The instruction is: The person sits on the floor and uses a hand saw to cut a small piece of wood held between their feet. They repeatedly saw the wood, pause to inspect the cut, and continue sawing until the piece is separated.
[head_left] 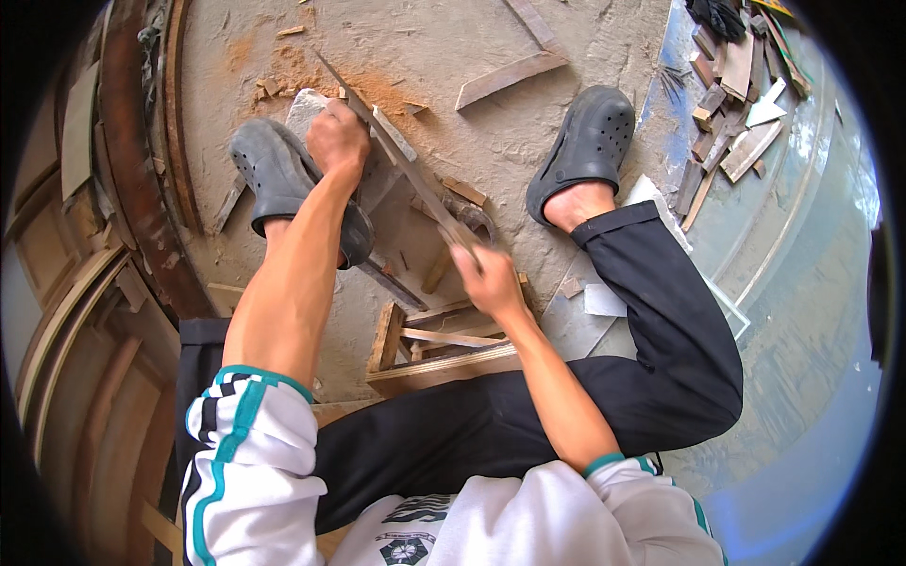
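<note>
My view came through bright, with soft shadows. Far right of the right grip, pale bluish glare washed a glossy surface. That grip looked slightly smeared; left of the left grip, a brown board bowed with fisheye distortion.

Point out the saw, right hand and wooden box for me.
Saw [413,174]: head view, middle of the blade.
Right hand [491,281]: head view, back of the hand.
Wooden box [444,369]: head view, near side board.
</note>
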`<state>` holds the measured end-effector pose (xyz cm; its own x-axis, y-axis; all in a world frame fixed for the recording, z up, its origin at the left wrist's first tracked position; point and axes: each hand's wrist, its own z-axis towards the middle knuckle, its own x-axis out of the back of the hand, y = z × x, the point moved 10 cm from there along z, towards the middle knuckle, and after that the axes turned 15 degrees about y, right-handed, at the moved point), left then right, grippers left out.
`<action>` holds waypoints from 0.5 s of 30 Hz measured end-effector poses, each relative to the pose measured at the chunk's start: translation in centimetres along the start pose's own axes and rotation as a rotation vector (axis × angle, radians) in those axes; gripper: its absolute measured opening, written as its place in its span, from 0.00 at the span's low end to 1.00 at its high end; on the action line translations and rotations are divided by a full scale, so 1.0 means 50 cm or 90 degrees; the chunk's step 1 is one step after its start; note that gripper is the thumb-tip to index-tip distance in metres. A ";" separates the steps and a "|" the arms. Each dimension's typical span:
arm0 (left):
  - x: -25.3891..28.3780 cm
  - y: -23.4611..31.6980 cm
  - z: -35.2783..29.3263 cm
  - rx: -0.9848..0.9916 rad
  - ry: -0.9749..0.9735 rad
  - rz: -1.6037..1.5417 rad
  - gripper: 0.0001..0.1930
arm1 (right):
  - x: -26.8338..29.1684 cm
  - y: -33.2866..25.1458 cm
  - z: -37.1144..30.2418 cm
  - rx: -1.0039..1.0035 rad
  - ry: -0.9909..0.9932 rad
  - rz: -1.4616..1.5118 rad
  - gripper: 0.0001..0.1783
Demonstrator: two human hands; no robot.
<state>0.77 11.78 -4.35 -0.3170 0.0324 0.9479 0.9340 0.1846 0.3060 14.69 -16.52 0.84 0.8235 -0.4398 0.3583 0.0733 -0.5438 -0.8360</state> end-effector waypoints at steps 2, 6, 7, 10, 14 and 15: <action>0.008 0.017 -0.005 -0.009 0.030 0.011 0.30 | 0.012 -0.012 0.016 0.026 0.060 0.060 0.21; -0.001 0.033 0.000 -0.128 0.005 0.030 0.29 | -0.074 -0.066 0.132 0.006 0.012 -0.018 0.23; -0.017 -0.005 0.014 -0.047 0.006 -0.007 0.30 | -0.075 -0.070 0.132 0.007 0.005 -0.013 0.24; -0.015 -0.014 0.008 0.002 0.006 -0.002 0.31 | -0.002 -0.034 0.044 0.016 0.040 0.027 0.24; -0.013 0.003 0.005 -0.045 0.005 0.009 0.30 | -0.003 -0.002 0.037 0.012 0.022 -0.002 0.20; -0.017 0.015 0.005 -0.141 0.017 0.038 0.29 | -0.045 -0.033 0.096 0.012 -0.005 -0.034 0.20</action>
<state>1.72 12.12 -4.97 -0.2589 0.0109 0.9659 0.9651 -0.0377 0.2591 15.42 -11.17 -0.58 0.8227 -0.4050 0.3990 0.1273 -0.5527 -0.8236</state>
